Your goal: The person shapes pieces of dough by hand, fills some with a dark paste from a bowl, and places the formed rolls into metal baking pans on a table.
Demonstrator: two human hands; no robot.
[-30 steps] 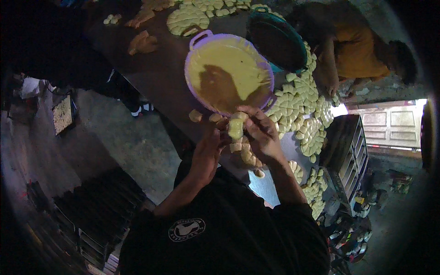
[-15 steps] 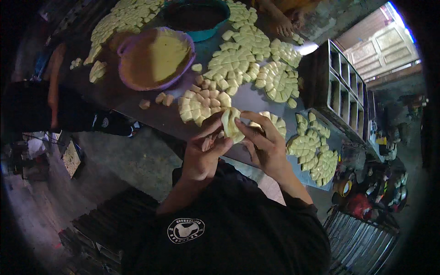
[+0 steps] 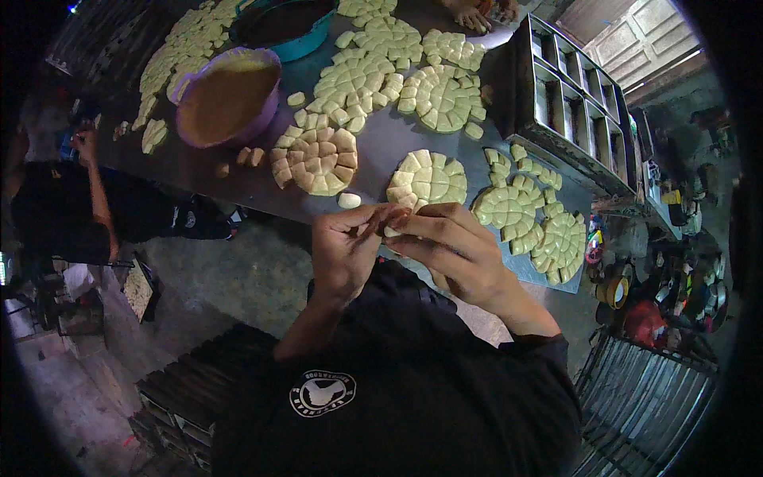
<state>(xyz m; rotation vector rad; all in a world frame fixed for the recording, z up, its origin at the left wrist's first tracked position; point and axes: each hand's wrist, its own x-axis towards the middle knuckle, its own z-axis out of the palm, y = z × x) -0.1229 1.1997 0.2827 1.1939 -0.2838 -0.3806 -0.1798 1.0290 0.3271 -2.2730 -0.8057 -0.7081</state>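
Note:
Over the table's near edge, my left hand point(image 3: 346, 253) and my right hand point(image 3: 465, 256) meet with fingertips pressed together. They pinch a small piece of pale dough point(image 3: 391, 231), of which only a sliver shows between the fingers. Just beyond my left hand lies a single loose dough ball point(image 3: 348, 200). Two scored rounds of dough cut into chunks, one browner in shade point(image 3: 322, 161) and one paler point(image 3: 429, 180), sit on the metal table point(image 3: 262, 193) ahead of my hands.
A purple basin point(image 3: 268, 116) of filling and a teal basin point(image 3: 306, 46) stand far left. More cut dough point(image 3: 441, 97) spreads behind. A divided metal rack point(image 3: 534, 115) rises at right. Other people's hands point(image 3: 474, 19) and an arm point(image 3: 102, 205) show at the far edge and left.
The flattened dough disc that showed open between my hands is now gathered and mostly hidden by my fingers. The view has shifted. The person at left has raised a hand.

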